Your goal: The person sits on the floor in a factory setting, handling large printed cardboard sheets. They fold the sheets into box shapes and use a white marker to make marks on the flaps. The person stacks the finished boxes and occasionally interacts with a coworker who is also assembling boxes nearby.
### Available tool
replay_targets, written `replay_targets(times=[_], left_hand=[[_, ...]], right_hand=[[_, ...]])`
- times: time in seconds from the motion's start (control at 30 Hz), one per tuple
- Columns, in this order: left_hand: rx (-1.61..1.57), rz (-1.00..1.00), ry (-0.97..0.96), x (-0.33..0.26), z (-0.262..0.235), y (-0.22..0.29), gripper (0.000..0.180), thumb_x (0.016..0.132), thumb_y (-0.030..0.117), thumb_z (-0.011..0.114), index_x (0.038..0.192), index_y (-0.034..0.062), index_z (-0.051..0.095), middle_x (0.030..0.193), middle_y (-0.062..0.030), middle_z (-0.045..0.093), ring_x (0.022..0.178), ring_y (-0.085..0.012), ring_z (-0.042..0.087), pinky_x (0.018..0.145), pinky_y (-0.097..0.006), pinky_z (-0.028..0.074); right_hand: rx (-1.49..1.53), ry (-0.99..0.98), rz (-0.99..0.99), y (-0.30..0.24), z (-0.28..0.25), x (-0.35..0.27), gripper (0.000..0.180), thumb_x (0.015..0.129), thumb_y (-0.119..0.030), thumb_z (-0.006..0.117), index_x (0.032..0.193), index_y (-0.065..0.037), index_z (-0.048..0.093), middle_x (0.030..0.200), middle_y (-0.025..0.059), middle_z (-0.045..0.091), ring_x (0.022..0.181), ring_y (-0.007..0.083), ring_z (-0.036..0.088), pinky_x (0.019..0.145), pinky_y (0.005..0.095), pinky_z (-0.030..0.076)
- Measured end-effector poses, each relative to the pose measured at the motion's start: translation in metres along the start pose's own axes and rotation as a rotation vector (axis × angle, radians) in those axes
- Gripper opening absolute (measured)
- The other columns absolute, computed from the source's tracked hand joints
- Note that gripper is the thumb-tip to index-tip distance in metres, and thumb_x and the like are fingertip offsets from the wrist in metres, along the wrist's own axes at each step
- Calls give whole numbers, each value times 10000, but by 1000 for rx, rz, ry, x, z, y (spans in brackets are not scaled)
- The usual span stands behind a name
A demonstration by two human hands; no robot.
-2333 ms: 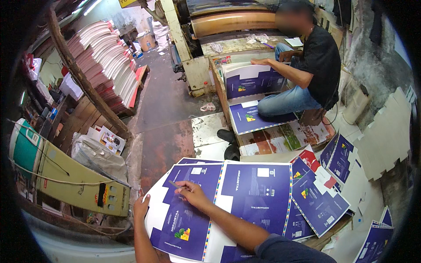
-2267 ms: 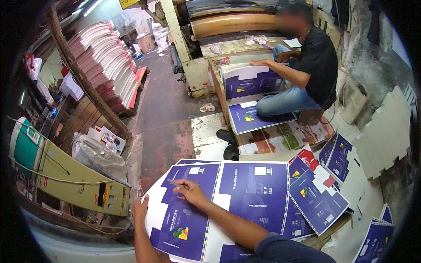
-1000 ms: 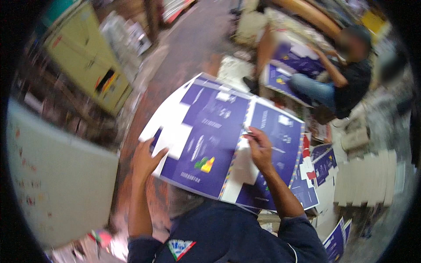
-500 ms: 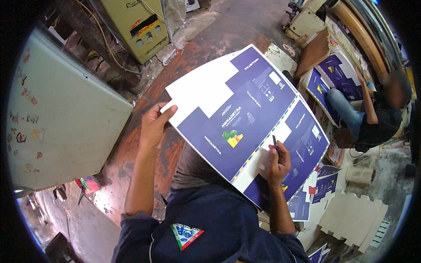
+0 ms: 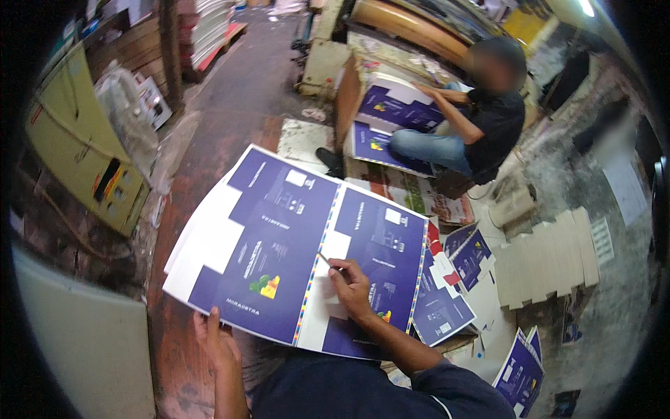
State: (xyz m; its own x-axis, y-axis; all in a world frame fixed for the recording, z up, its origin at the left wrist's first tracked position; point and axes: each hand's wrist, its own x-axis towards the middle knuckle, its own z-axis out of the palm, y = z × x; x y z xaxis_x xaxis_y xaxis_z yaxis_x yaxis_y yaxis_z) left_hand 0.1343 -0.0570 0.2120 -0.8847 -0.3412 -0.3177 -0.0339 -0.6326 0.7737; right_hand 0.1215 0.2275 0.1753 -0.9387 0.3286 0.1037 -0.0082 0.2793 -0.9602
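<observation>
A large purple-and-white printed cardboard sheet (image 5: 279, 209) lies tilted across my lap, with carton shapes and a coloured strip running between its two halves. White edges at its left suggest another sheet under it. My left hand (image 5: 218, 343) grips the near left edge, thumb up at the rim and the other fingers partly hidden. Over the white part right of the coloured strip, my right hand (image 5: 351, 288) is closed on a thin dark stick-like tool (image 5: 323, 259). Its tip is at the strip; whether it is a blade or a pen I cannot tell.
At the far right a seated person (image 5: 481, 119) handles similar printed sheets (image 5: 394, 105). Purple cut pieces (image 5: 441, 300) lie to my right, beside a stack of grey cardboard (image 5: 548, 262). A pale cabinet (image 5: 77, 335) stands near left, a green-yellow metal box (image 5: 84, 140) beyond it.
My view has swung to the right. The sheet is turned and sits lower in view. My left hand has shifted from the sheet's corner to its near edge; the tool is now at the coloured strip.
</observation>
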Motion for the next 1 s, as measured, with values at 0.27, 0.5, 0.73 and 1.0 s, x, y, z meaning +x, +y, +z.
replay_targets(times=[0.27,0.5,0.73,1.0], left_hand=[[188,1,-119,13,-14,-2,434,880,-20,578,1304,-37,484,1120,-90,594,986,-166,585,853,-318,475],[378,-53,-147,17,-34,4,498,873,24,603,1348,-26,461,1143,-89,593,878,-125,604,641,-240,467],[504,-65,-149,17,-26,19,481,877,17,639,1332,-30,492,1193,-131,620,1054,-187,591,873,-283,476],[445,-38,-142,14,-35,13,445,861,56,684,1285,14,556,970,-56,661,795,-83,599,652,-218,478]], right_hand=[[285,-103,126,-12,0,2,232,885,-91,694,1100,-9,672,942,22,655,861,77,578,764,225,460],[388,-308,194,-35,20,3,253,906,-104,670,1137,-2,651,956,7,635,869,71,561,783,224,456],[84,-557,-178,-50,63,-1,207,895,-60,645,1096,-25,679,902,27,612,834,94,561,758,244,455],[-51,-675,-356,-100,101,-10,214,808,0,645,1014,-25,698,780,98,588,693,190,602,629,285,474]])
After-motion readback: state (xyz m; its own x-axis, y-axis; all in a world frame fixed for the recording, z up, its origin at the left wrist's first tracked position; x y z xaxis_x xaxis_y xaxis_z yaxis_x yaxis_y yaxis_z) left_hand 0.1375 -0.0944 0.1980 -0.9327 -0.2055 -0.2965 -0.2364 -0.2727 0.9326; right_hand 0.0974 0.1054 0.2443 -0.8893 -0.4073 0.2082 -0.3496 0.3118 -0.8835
